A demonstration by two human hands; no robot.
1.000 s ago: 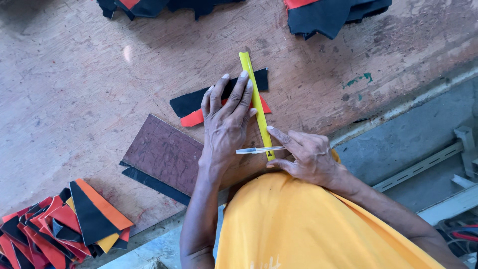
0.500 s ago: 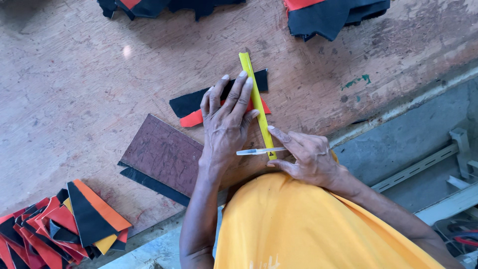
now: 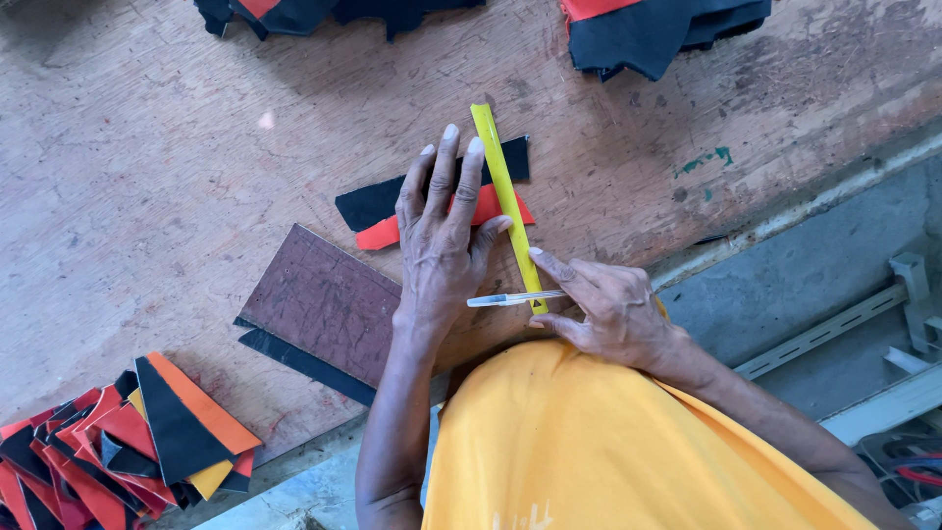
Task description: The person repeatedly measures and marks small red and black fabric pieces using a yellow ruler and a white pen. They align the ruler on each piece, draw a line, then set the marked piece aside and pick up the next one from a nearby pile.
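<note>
At the bottom of the frame a bright yellow-orange shirt (image 3: 589, 442) fills the lower middle, smooth and unpatterned. Just above it, right of centre, the right hand (image 3: 610, 312) pinches a slim clear pen (image 3: 512, 298) between thumb and forefinger, the pen lying level with its tip pointing left across the lower end of a narrow yellow ruler (image 3: 505, 201). The left hand (image 3: 442, 236) lies flat with fingers spread and straight, pressing down on a black fabric piece (image 3: 373, 204) and a red fabric piece (image 3: 392, 234) beneath it; its forefinger runs along the ruler's left edge. The ruler is a thin flat strip, tilted slightly, running from the pen up toward the upper middle of the frame. Under the left wrist sits a dull purple-brown board (image 3: 324, 304), rectangular and rough-grained, with a black strip showing along its lower edge. All this rests on a worn wooden surface (image 3: 147, 177), pale brown, scratched and stained. At lower left a fanned stack of cut pieces (image 3: 128, 442) in red, orange, black and yellow lies well apart from the hands. Along the top edge, dark fabric heaps (image 3: 657, 34) with red showing lie at upper middle and upper right. A grey metal frame (image 3: 834, 294) borders the surface at right.
</note>
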